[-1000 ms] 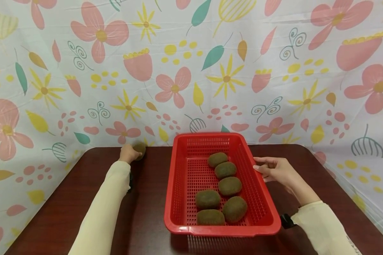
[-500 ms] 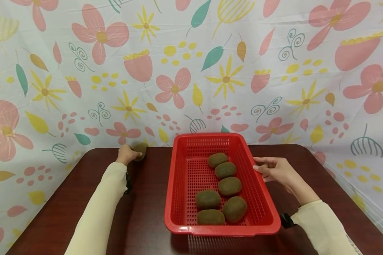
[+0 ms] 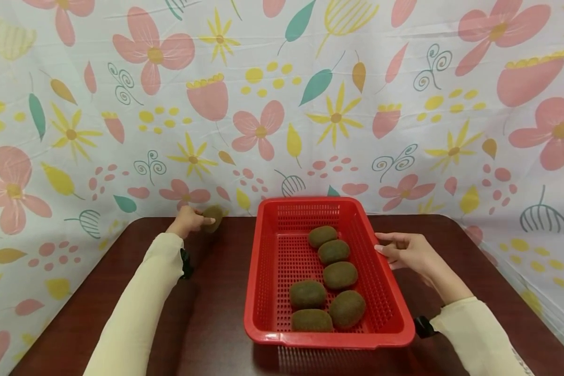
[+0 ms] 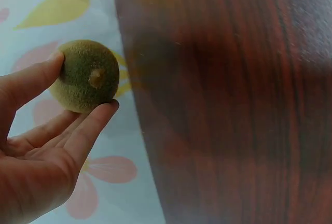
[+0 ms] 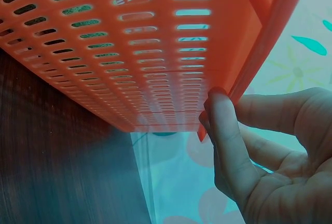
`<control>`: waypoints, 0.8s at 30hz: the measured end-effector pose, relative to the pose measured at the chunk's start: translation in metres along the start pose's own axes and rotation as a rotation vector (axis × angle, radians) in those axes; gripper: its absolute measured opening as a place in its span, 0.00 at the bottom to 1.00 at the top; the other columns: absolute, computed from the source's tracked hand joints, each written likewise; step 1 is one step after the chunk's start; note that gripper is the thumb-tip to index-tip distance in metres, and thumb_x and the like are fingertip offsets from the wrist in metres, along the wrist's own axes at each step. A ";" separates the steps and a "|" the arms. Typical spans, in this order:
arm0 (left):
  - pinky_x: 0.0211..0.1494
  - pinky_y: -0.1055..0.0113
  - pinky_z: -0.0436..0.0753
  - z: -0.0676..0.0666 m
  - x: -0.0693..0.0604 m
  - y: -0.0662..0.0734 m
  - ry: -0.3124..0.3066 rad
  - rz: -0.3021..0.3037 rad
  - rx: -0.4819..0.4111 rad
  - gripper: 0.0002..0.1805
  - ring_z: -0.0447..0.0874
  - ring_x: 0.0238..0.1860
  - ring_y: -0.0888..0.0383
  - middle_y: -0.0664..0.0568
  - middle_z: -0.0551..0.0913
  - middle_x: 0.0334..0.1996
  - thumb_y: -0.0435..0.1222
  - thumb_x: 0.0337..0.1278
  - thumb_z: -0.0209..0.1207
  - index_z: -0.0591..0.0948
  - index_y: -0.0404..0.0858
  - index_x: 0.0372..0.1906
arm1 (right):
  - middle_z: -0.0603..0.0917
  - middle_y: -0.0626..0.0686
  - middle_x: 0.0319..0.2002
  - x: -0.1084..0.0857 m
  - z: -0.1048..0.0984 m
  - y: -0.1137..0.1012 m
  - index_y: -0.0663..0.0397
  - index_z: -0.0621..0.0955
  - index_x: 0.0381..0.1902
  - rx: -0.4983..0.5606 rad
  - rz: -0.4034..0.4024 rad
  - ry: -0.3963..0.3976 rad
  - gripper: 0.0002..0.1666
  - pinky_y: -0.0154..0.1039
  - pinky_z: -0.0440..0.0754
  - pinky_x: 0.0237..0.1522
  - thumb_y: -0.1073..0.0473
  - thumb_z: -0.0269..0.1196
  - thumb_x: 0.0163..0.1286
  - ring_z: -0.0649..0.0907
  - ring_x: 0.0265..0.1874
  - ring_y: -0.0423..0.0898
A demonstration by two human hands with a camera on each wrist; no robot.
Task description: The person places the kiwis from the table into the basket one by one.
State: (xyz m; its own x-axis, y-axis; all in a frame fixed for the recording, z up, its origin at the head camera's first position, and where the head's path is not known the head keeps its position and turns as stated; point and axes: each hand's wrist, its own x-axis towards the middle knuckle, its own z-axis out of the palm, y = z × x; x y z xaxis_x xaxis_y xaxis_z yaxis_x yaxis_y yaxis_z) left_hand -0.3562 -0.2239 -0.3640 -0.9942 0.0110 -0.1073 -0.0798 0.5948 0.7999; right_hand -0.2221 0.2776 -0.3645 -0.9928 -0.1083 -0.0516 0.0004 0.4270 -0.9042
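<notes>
My left hand [image 3: 186, 221] pinches a brown fuzzy kiwi [image 3: 213, 219] between thumb and fingers, near the table's far edge on the left. In the left wrist view the kiwi [image 4: 85, 79] shows its stem end, with the thumb on one side and fingertips below. On the right, a red perforated plastic basket [image 3: 329, 340] holds several kiwis [image 3: 340, 275], most of them along its right side and near end. My right hand [image 3: 406, 253] grips the basket's right rim; the right wrist view shows thumb and fingers on either side of that rim [image 5: 270, 32].
Both the basket and the hands are over a dark reddish-brown table [image 3: 216, 313]. A white cloth [image 3: 263, 68] printed with flowers and leaves hangs just behind the table's far edge and continues down both sides.
My left hand has risen slightly with the kiwi in its grip. The right hand stays on the basket rim, and the kiwis in the basket keep their places.
</notes>
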 end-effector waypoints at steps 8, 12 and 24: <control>0.57 0.54 0.78 -0.002 -0.004 0.030 -0.053 -0.008 -0.050 0.35 0.76 0.57 0.38 0.31 0.66 0.65 0.36 0.59 0.64 0.65 0.22 0.66 | 0.86 0.54 0.34 0.000 0.000 0.001 0.71 0.66 0.67 0.000 -0.010 -0.004 0.38 0.44 0.86 0.34 0.54 0.64 0.67 0.85 0.30 0.45; 0.56 0.57 0.79 -0.001 -0.007 0.048 -0.088 0.004 -0.068 0.35 0.78 0.55 0.40 0.33 0.65 0.66 0.36 0.59 0.65 0.65 0.23 0.66 | 0.86 0.54 0.34 0.000 -0.001 0.000 0.71 0.66 0.67 0.008 0.001 -0.002 0.38 0.44 0.86 0.35 0.54 0.64 0.67 0.86 0.30 0.45; 0.58 0.58 0.77 0.014 -0.018 0.115 -0.166 0.006 -0.129 0.37 0.77 0.58 0.43 0.38 0.65 0.67 0.38 0.57 0.66 0.66 0.28 0.68 | 0.85 0.52 0.32 0.001 -0.004 -0.004 0.71 0.66 0.67 0.018 0.006 -0.017 0.38 0.44 0.86 0.34 0.54 0.64 0.67 0.85 0.29 0.45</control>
State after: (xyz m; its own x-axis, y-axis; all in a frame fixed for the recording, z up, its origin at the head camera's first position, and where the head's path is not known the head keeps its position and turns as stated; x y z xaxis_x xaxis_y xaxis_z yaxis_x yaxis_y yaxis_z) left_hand -0.3469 -0.1445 -0.2779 -0.9698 0.1532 -0.1897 -0.0931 0.4864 0.8688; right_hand -0.2232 0.2789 -0.3590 -0.9906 -0.1212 -0.0640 0.0086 0.4111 -0.9115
